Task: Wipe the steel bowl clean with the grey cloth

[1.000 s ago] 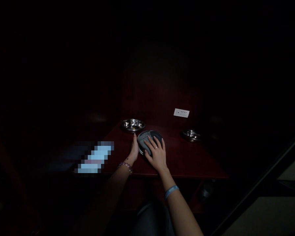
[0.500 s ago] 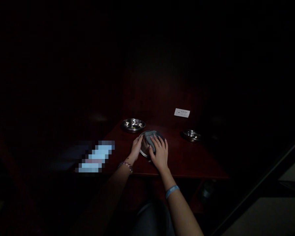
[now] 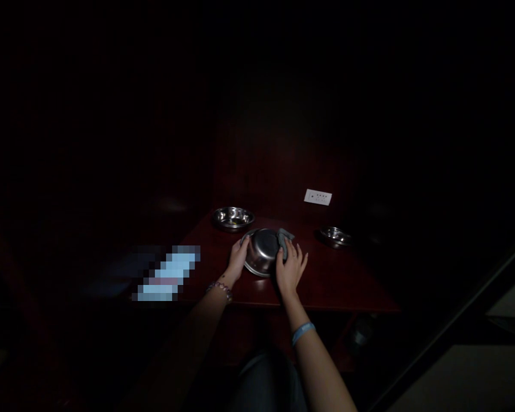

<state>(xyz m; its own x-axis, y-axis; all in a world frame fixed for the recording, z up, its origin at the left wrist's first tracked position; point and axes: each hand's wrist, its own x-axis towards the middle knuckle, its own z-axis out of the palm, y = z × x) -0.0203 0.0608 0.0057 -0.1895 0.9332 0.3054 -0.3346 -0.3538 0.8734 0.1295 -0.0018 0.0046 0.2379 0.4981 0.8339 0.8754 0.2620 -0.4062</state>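
Observation:
An upturned steel bowl point(image 3: 264, 252) stands bottom side up on the dark red table point(image 3: 249, 292). My left hand point(image 3: 237, 257) grips its rim on the left, thumb on the outer wall and the other fingers mostly hidden. On the bowl's right side my right hand point(image 3: 289, 269) presses a grey-green cloth point(image 3: 285, 236) against the wall, its fingers bent over the cloth. A darker strip of something, perhaps more cloth, shows behind the rim near my left thumb; I cannot make it out.
Behind to the left stands a steel bowl point(image 3: 233, 219) with something small and yellowish inside. Another steel bowl point(image 3: 335, 236) is on the right. A white socket panel point(image 3: 318, 197) is on the back wall. A pixelated bright patch point(image 3: 167, 274) lies at the left. Surroundings are very dark.
My right hand has slid the cloth from the top of the upturned bowl to its right side, so the bottom now shows. My left hand has kept its hold on the rim.

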